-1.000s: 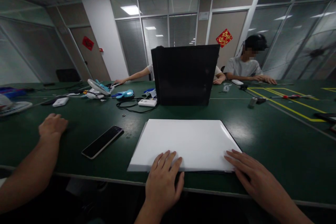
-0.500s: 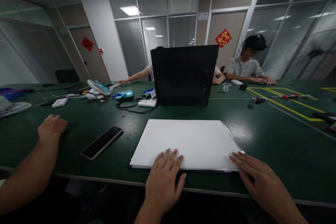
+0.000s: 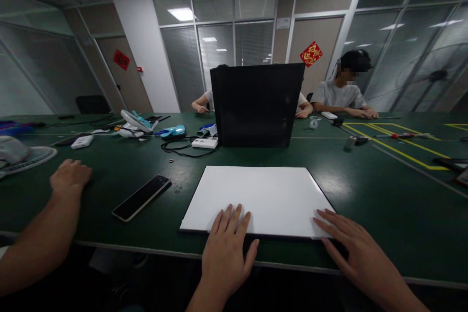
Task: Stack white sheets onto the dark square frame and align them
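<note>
A flat white panel (image 3: 256, 190) with a thin dark rim lies on the green table in front of me. My left hand (image 3: 229, 248) rests with spread fingers on its near edge, left of the middle. Over the near right corner, my right hand (image 3: 353, 241) lies with fingers outstretched and the thumb apart. Neither hand grips anything. What lies beneath the white surface is hidden, apart from the dark rim along its sides.
A phone (image 3: 142, 198) lies left of the panel. Farther left is another person's closed hand (image 3: 71, 174). Behind the panel stands a large black upright board (image 3: 258, 107), beside a white box (image 3: 204, 143) and black cable. Two people sit across the table (image 3: 383, 214).
My right hand has shifted slightly left on the panel. The white surface's right edge now sits inside the dark rim. Across the table, a person's outstretched hand has drawn back toward the black board.
</note>
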Demonstrator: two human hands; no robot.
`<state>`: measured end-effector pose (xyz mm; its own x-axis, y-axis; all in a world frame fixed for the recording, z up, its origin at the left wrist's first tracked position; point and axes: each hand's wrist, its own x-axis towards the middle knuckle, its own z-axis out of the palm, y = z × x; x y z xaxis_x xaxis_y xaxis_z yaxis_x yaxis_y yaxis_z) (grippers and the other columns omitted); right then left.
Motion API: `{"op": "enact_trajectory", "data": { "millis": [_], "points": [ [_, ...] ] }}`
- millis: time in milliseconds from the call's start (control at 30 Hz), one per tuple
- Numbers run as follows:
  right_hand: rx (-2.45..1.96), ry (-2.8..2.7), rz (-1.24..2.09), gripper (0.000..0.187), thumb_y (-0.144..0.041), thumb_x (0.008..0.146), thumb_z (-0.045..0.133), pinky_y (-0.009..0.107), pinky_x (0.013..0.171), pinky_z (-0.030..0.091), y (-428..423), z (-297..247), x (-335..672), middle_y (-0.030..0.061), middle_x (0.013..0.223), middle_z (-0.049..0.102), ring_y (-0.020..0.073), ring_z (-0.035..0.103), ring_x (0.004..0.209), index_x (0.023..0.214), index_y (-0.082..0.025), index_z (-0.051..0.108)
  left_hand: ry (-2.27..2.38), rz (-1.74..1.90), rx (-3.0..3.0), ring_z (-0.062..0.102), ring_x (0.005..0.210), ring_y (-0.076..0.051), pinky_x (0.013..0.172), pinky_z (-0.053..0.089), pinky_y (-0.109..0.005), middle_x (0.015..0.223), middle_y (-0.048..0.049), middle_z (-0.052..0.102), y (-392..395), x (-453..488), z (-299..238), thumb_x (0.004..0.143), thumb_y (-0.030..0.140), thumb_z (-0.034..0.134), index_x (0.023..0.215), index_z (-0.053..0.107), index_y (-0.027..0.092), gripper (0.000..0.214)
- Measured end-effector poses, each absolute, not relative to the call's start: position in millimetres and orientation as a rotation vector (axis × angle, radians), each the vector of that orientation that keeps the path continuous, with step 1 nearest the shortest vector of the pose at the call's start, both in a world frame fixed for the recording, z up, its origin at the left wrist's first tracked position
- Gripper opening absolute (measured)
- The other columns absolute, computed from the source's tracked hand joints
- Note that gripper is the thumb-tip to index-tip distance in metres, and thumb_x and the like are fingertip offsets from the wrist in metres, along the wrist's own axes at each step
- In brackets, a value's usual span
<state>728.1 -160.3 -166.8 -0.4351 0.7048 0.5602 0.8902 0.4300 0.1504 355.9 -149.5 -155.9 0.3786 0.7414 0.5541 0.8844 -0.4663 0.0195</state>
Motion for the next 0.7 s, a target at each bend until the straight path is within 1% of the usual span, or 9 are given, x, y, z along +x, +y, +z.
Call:
{"op": "enact_trajectory", "data": {
  "millis": [167, 300, 367, 433, 467, 533, 600, 667, 700],
  "points": [
    [-1.362, -2.303, -0.627, 0.052, -0.046, 0.114, 0.042, 0.061, 0.106, 0.063, -160.0, -167.3, 728.1, 0.0029, 0.162, 0.047, 0.0278, 0.053, 0.143, 0.164, -0.032, 0.042, -1.409, -0.645, -2.367, 0.052, 0.151, -0.037, 0.122, 0.044, -0.061, 0.163, -0.0120, 0.056, -149.9, 354.5, -154.3, 0.104, 0.048, 0.058, 0.155, 0.058, 0.022, 0.057],
    [-1.353, -2.328, -0.640, 0.053, -0.048, 0.114, 0.040, 0.062, 0.108, 0.061, -157.3, -166.2, 729.2, 0.0041, 0.164, 0.045, 0.0283, 0.051, 0.145, 0.165, -0.031, 0.039, -1.400, -0.653, -2.354, 0.050, 0.152, -0.037, 0.120, 0.046, -0.060, 0.165, -0.0132, 0.053, -151.4, 356.6, -152.1, 0.104, 0.047, 0.058, 0.159, 0.054, 0.021, 0.060],
    [-1.397, -2.256, -0.661, 0.055, -0.051, 0.114, 0.039, 0.063, 0.106, 0.062, -158.1, -169.1, 732.6, 0.0069, 0.161, 0.048, 0.0312, 0.053, 0.143, 0.163, -0.027, 0.042, -1.395, -0.687, -2.335, 0.047, 0.155, -0.037, 0.120, 0.046, -0.058, 0.169, -0.0126, 0.048, -152.8, 354.3, -150.5, 0.104, 0.045, 0.059, 0.163, 0.048, 0.023, 0.064],
    [-1.504, -2.106, -0.688, 0.059, -0.055, 0.113, 0.038, 0.065, 0.104, 0.062, -162.6, -175.7, 737.6, 0.0128, 0.153, 0.056, 0.0358, 0.056, 0.138, 0.158, -0.018, 0.048, -1.459, -0.753, -2.259, 0.043, 0.157, -0.037, 0.120, 0.046, -0.058, 0.173, -0.0130, 0.042, -154.7, 346.4, -149.5, 0.104, 0.042, 0.057, 0.166, 0.044, 0.025, 0.065],
    [-1.570, -2.036, -0.692, 0.061, -0.057, 0.112, 0.036, 0.066, 0.103, 0.062, -166.3, -180.1, 740.0, 0.0156, 0.148, 0.060, 0.0382, 0.059, 0.135, 0.154, -0.015, 0.051, -1.528, -0.795, -2.186, 0.043, 0.157, -0.038, 0.120, 0.045, -0.059, 0.173, -0.0149, 0.042, -155.8, 340.2, -149.4, 0.105, 0.041, 0.056, 0.165, 0.044, 0.024, 0.064],
    [-1.688, -1.978, -0.649, 0.065, -0.060, 0.110, 0.033, 0.066, 0.099, 0.063, -175.9, -188.9, 742.1, 0.0193, 0.144, 0.062, 0.0413, 0.063, 0.128, 0.149, -0.012, 0.055, -1.717, -0.855, -1.978, 0.045, 0.154, -0.043, 0.120, 0.043, -0.065, 0.168, -0.0225, 0.046, -157.9, 324.6, -150.2, 0.105, 0.043, 0.052, 0.162, 0.048, 0.017, 0.062],
    [-1.748, -1.987, -0.560, 0.070, -0.064, 0.109, 0.030, 0.065, 0.099, 0.062, -185.7, -195.1, 737.9, 0.0201, 0.148, 0.059, 0.0412, 0.064, 0.125, 0.149, -0.014, 0.056, -1.884, -0.833, -1.806, 0.051, 0.147, -0.048, 0.119, 0.039, -0.072, 0.155, -0.0301, 0.057, -159.7, 308.6, -151.8, 0.105, 0.048, 0.048, 0.157, 0.051, 0.008, 0.066],
    [-1.762, -1.962, -0.474, 0.076, -0.070, 0.107, 0.031, 0.065, 0.105, 0.060, -192.8, -196.9, 727.8, 0.0200, 0.151, 0.056, 0.0399, 0.061, 0.130, 0.153, -0.013, 0.051, -2.002, -0.776, -1.760, 0.058, 0.139, -0.050, 0.118, 0.037, -0.075, 0.144, -0.0328, 0.064, -160.7, 296.9, -153.2, 0.104, 0.054, 0.043, 0.153, 0.052, 0.001, 0.072],
    [-1.765, -1.922, -0.444, 0.081, -0.074, 0.106, 0.033, 0.066, 0.109, 0.057, -195.0, -196.2, 722.0, 0.0204, 0.151, 0.055, 0.0397, 0.058, 0.133, 0.155, -0.011, 0.049, -2.052, -0.778, -1.773, 0.059, 0.137, -0.050, 0.118, 0.038, -0.074, 0.142, -0.0330, 0.066, -160.9, 293.3, -153.4, 0.104, 0.055, 0.041, 0.152, 0.052, -0.001, 0.074]
  ]
}}
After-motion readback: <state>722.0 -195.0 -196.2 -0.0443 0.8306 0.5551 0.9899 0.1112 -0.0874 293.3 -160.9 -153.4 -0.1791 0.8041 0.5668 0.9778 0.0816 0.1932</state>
